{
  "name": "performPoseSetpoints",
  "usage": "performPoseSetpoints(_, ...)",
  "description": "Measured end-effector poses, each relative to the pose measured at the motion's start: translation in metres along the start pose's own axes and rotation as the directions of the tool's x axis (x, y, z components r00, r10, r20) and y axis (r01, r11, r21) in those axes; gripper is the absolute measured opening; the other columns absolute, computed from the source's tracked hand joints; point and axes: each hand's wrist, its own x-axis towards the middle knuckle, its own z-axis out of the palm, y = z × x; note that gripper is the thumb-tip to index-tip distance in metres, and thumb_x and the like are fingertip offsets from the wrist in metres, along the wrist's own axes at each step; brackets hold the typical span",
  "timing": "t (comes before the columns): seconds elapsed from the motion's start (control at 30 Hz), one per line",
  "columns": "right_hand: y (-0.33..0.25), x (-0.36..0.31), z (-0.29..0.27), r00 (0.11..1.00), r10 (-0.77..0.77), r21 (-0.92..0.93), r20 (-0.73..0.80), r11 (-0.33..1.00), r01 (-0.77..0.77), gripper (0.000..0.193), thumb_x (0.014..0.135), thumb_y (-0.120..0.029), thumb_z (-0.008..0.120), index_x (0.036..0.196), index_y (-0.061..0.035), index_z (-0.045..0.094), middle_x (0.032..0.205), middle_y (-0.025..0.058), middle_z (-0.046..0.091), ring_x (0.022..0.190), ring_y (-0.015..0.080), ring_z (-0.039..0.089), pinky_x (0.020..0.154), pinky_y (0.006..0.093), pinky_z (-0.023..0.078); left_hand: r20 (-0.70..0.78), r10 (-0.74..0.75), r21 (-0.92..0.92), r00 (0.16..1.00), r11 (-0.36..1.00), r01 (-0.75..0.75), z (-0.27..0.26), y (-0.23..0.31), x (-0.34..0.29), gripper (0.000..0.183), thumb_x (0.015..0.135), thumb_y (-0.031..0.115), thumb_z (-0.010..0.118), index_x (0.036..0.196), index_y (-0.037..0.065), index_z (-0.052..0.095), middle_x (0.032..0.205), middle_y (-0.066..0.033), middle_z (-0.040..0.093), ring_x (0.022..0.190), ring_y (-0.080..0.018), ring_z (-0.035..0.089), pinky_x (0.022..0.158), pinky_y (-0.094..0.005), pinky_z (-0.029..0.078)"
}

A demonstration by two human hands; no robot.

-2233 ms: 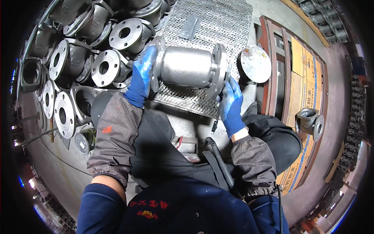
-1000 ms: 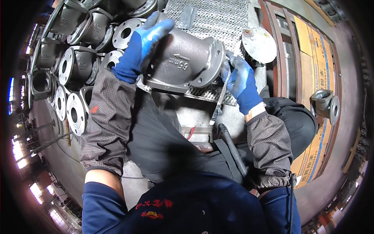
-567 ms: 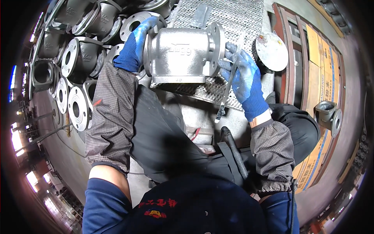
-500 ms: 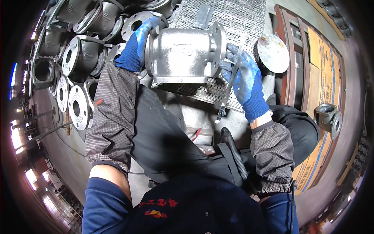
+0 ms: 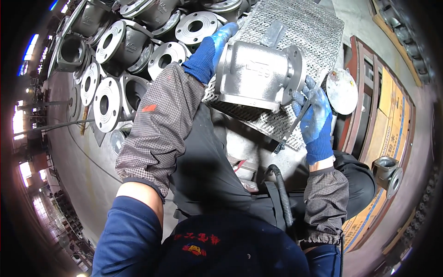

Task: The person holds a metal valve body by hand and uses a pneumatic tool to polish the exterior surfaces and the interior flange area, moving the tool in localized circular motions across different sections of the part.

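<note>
Nearest to us, a black corrugated hose (image 5: 282, 189) curves up from the lap. Ahead of it, our right hand (image 5: 316, 111), in a blue coated knit glove, has its fingers closed on a thin, dark, flat strip-like tool (image 5: 295, 123). The fingertips lie just beside the casting; we cannot tell whether they touch it.

The silver-grey, barrel-shaped cast-metal valve body (image 5: 254, 76) lies on its side, between our hands, over the near part of a silver, diamond-textured metal work surface (image 5: 316, 34). Whether it rests there or is lifted, we cannot tell. Our left hand (image 5: 219, 42), gloved alike, is clamped on its left end flange (image 5: 223, 69).

We judge the casting heavy, rigid and hard to damage, its smooth barrel liable to slip in coated gloves. We should take hold at the left end flange and the drilled right end flange (image 5: 298, 69), not mid-barrel. Its skin is bright and finely grained, with raised cast marks; a flat flange faces us.

Beyond lie a translucent plastic packet (image 5: 273, 33), a round whitish speckled disc (image 5: 342, 91) at right and stacked dark-grey flanged castings (image 5: 133, 45) at left.
</note>
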Motion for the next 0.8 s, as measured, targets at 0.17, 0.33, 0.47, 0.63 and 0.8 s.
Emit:
performPoseSetpoints(0.17, -0.001, -0.004, -0.004, 1.0, 0.009, 0.011, 0.012, 1.0, -0.009, 0.069, 0.086, -0.041, 0.061, 0.139, -0.003, 0.039, 0.128, 0.0106, 0.053, 0.105, 0.0214, 0.06, 0.084, 0.03, 0.053, 0.059, -0.056, -0.278, 0.997, 0.958, 0.07, 0.005, -0.004, 0.007, 0.079, 0.083, 0.058, 0.058, 0.14, 0.005, 0.042, 0.141, -0.0228, 0.041, 0.13, -0.0338, 0.04, 0.107, -0.042, 0.035)
performPoseSetpoints(0.33, -0.005, -0.002, -0.012, 1.0, 0.028, -0.048, 0.009, 0.998, -0.027, 0.069, 0.088, -0.042, 0.061, 0.137, 0.0014, 0.04, 0.126, 0.0141, 0.054, 0.104, 0.0226, 0.06, 0.084, 0.0301, 0.054, -0.04, -0.138, -0.235, 0.99, 0.964, 0.125, 0.021, 0.02, -0.005, 0.046, 0.101, 0.033, 0.041, 0.136, 0.004, 0.046, 0.135, -0.0152, 0.05, 0.122, -0.022, 0.05, 0.105, -0.0307, 0.038)
performPoseSetpoints(0.47, -0.02, -0.013, -0.019, 0.982, -0.129, -0.321, -0.136, 0.944, 0.08, 0.042, 0.097, -0.018, 0.05, 0.135, -0.0013, 0.047, 0.116, 0.0151, 0.062, 0.088, 0.0159, 0.066, 0.068, 0.0227, 0.054, 0.008, 0.089, -0.091, 0.996, 0.992, -0.088, 0.016, 0.016, -0.028, 0.04, 0.099, 0.019, 0.045, 0.135, 0.002, 0.046, 0.134, -0.0181, 0.05, 0.124, -0.0254, 0.05, 0.106, -0.0341, 0.039)
performPoseSetpoints(0.63, -0.02, -0.039, -0.07, 0.98, -0.089, -0.453, -0.179, 0.891, -0.002, 0.039, 0.097, -0.013, 0.049, 0.135, -0.008, 0.05, 0.098, 0.0062, 0.066, 0.066, 0.005, 0.057, 0.053, 0.0161, 0.041, 0.137, -0.018, -0.201, 0.99, 0.979, 0.045, 0.026, 0.049, -0.053, 0.039, 0.096, 0.01, 0.049, 0.133, 0.002, 0.048, 0.128, -0.0195, 0.055, 0.119, -0.0268, 0.055, 0.102, -0.0356, 0.044)
performPoseSetpoints(0.8, -0.006, -0.053, -0.088, 0.947, -0.068, -0.506, -0.313, 0.856, -0.105, 0.033, 0.098, -0.014, 0.047, 0.129, -0.0056, 0.054, 0.1, 0.0076, 0.066, 0.066, 0.0061, 0.057, 0.052, 0.0173, 0.04, 0.137, -0.001, -0.074, 0.991, 0.997, 0.011, 0.038, 0.035, -0.04, 0.039, 0.094, 0.01, 0.053, 0.133, 0.009, 0.052, 0.121, -0.0157, 0.061, 0.107, -0.0243, 0.062, 0.094, -0.0333, 0.05)
